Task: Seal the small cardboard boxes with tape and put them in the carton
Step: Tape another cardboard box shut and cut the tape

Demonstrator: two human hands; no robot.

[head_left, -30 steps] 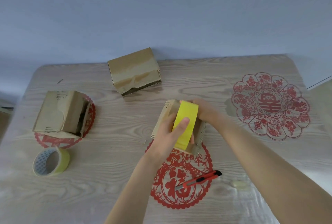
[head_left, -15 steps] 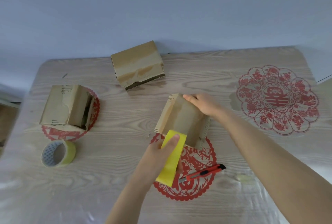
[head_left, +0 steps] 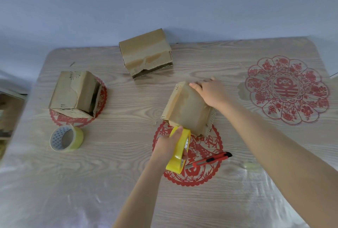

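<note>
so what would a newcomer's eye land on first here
The bright yellow tape roll stands out at the centre, gripped by the left hand at the near edge of a small cardboard box that the right hand presses down at its far end. Then the big red paper-cut flower at the right of the table, and a red utility knife lying right of the roll.
</note>
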